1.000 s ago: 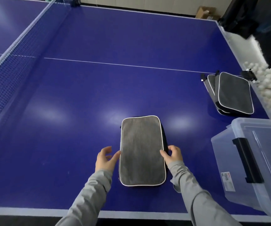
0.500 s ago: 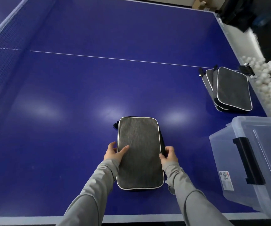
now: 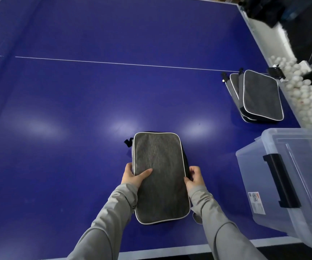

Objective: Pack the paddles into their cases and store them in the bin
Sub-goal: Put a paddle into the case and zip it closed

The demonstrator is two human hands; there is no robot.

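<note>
1. The grey case (image 3: 160,177) lies flat on the blue table (image 3: 76,109), close to the near edge, with the person's two hands on its long sides. It looks closed, though the zip line is hidden from this angle, and no paddle can be seen.

2. The left hand (image 3: 133,176) grasps the left edge: its thumb lies across the grey top and the fingers wrap the side. The right hand (image 3: 194,178) curls round the right edge, fingers tucked against the dark side wall. Both are holding the case, neither has let go.

3. The step in hand seems to be lifting this case to carry it to the bin (image 3: 286,184), which sits just to the right at the table corner.

4. To do it well, keep both grips level so the case rises flat and whatever is inside does not slide toward one end.

5. The bin's lid, with its black latch (image 3: 281,181), appears to be on. If so, one hand must free itself to open it, so the case may be better set down beside the bin first.

6. Two more cases (image 3: 258,96) lie stacked further back near the right edge, just beside a heap of white balls (image 3: 305,94); they will need the same handling.
</note>
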